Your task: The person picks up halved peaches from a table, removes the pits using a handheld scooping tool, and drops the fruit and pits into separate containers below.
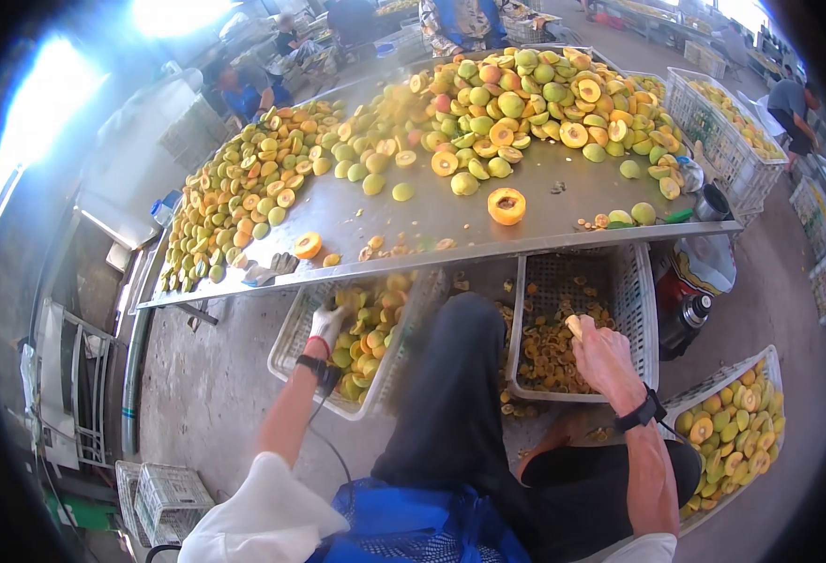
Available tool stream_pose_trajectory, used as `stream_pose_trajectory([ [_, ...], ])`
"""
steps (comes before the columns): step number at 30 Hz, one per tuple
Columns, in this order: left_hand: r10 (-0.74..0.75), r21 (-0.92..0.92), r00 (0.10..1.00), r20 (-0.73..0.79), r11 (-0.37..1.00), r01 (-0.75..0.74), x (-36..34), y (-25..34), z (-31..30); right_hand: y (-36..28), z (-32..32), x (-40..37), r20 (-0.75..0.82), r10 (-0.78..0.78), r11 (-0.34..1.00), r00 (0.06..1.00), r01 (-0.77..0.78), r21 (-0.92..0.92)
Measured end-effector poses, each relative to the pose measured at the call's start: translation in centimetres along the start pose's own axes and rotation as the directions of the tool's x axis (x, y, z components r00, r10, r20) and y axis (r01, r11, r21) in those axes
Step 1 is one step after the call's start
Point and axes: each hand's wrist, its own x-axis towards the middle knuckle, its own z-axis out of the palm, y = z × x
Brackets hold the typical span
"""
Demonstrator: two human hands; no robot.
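My left hand (328,325), in a white glove, reaches down at the peach halves (366,328) in a white plastic crate (286,352). Its fingers are blurred against the fruit. My right hand (606,358) is bare and closed around a short tan stick-like piece (574,326), perhaps a tool handle; the rest of it is hidden in the fist. Below that hand stands a second crate (644,310), its bottom covered with brown pits and scraps (549,361). My knee rises between the two crates.
Piles of halved peaches (516,103) cover much of the metal table (385,220). One large cut half (507,206) lies near its front edge, a glove (267,270) farther left. A black thermos (687,324) and a full crate (774,375) stand on my right. Other people work beyond.
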Motion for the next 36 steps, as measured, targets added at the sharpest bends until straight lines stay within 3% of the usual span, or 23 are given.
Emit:
stream_pose_trajectory([
  [2,0.018,-0.080,0.998,-0.063,0.997,-0.023,3.4,-2.9,-0.5,0.3,0.3,0.1,0.005,0.009,1.000,1.000,-0.009,-0.007],
  [6,-0.009,-0.215,0.998,-0.060,0.977,-0.004,2.1,-3.6,1.1,2.0,1.4,0.3,-0.038,-0.005,1.000,0.999,0.005,0.005],
  [11,-0.019,-0.096,1.000,0.006,0.995,0.019,-1.5,-4.4,2.9,1.8,1.2,0.6,-0.005,-0.007,1.000,1.000,0.007,0.017],
  [14,0.037,0.092,0.999,0.028,0.995,-0.039,-6.7,2.7,4.8,1.1,0.9,1.0,-0.004,-0.034,0.999,0.999,0.034,0.000],
  [17,0.093,0.130,0.988,0.123,0.986,-0.109,-9.4,9.3,6.6,0.9,0.7,1.7,-0.022,-0.055,0.998,0.998,0.055,-0.021],
  [21,0.291,0.053,0.944,0.156,0.952,-0.302,-11.0,17.4,9.1,0.6,0.8,2.6,-0.076,-0.074,0.995,0.994,0.068,-0.080],
  [22,0.476,0.011,0.872,0.111,0.877,-0.480,-10.0,18.1,10.2,0.6,0.7,2.8,-0.063,-0.072,0.995,0.995,0.068,-0.073],
  [25,0.395,0.107,0.903,0.169,0.903,-0.415,-10.3,24.6,10.9,0.1,-0.4,2.7,-0.091,-0.089,0.994,0.992,0.083,-0.066],
  [29,0.478,0.135,0.850,0.223,0.848,-0.512,-5.8,28.0,13.8,-0.3,-1.5,2.5,-0.112,-0.093,0.996,0.989,0.091,-0.023],
  [30,0.627,0.177,0.736,0.256,0.718,-0.673,-2.2,27.0,14.6,-0.4,-1.8,2.4,-0.106,-0.078,0.997,0.991,0.076,-0.014],
  [32,0.591,0.258,0.766,0.252,0.722,-0.642,1.8,28.0,16.7,-0.4,-2.1,2.4,-0.094,-0.071,0.997,0.993,0.071,-0.006],
  [36,0.694,0.369,0.699,0.171,0.613,-0.699,9.6,27.6,19.6,-0.2,-2.6,2.5,-0.090,-0.055,0.998,0.994,0.055,0.003],
])
